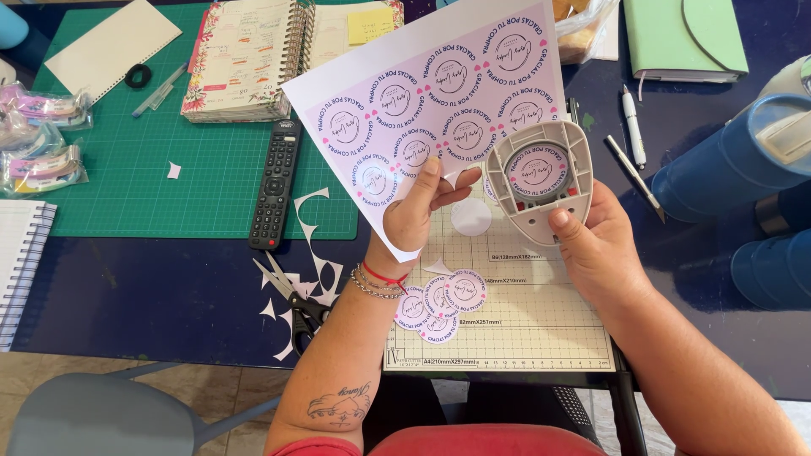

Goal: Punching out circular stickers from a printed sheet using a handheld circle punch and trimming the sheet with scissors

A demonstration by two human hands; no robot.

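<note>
My left hand pinches a white sheet printed with pink-edged round labels, holding it tilted above the desk. My right hand grips a grey circle punch turned underside up, and a round label shows through its opening. The sheet's lower edge is slid into the punch. Under my left wrist, several cut round labels lie on a cream cutting mat. A blank white disc sits between my hands.
Scissors lie among white paper scraps on the dark blue table. Next to a black remote, a green cutting mat carries an open planner. Pens and blue containers stand right.
</note>
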